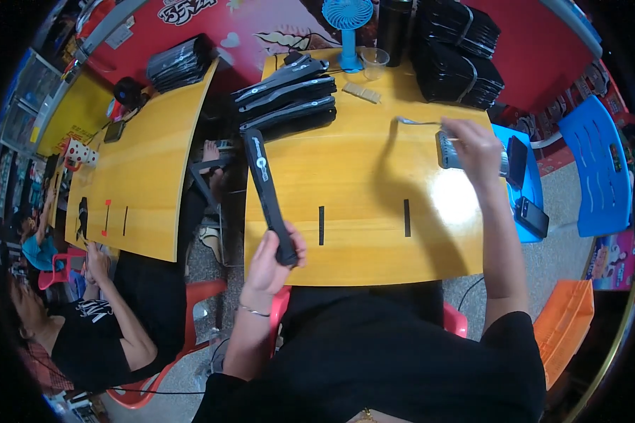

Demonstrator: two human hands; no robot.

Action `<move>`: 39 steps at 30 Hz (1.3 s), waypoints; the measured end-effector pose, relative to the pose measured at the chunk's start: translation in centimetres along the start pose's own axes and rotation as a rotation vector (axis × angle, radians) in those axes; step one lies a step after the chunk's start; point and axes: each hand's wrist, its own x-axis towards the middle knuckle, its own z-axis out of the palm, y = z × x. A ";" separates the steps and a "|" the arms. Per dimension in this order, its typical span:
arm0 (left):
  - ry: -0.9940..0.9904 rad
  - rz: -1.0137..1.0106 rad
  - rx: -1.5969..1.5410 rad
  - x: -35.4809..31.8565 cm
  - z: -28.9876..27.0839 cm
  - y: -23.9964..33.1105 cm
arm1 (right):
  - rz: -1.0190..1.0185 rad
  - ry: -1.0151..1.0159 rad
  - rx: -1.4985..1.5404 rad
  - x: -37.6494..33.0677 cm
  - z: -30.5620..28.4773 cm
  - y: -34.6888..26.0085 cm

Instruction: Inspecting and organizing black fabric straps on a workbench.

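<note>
My left hand (267,266) holds the lower end of a long, narrow black folded packet (262,173), which has grey print and a round white mark. It is tilted over the table's left side, its far end pointing away from me. My right hand (476,146) is raised at the far right of the table with its fingers pinched. A thin, curved silvery strip (418,123) reaches left from those fingertips. Partly hidden under this hand is a small pale patterned box (447,151). Similar black packets (289,95) lie in a pile beyond my left hand.
The yellow table (360,247) bears two black tape marks. At its back stand a blue fan (348,32), a clear cup (375,62) and banded black stacks (458,70). Phones (532,216) rest on a blue stool. Another person (85,331) sits at the left table.
</note>
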 end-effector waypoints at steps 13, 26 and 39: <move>-0.124 0.107 -0.093 2.5 7.4 -1.1 | 0.247 -0.258 0.200 -6.3 1.4 -4.5; 0.065 0.378 -0.009 2.3 8.8 -2.8 | 0.343 -0.245 0.835 -5.9 -1.6 -18.4; 0.088 0.532 0.036 2.1 9.2 -3.5 | 0.398 -0.193 0.867 -6.6 -1.1 -19.0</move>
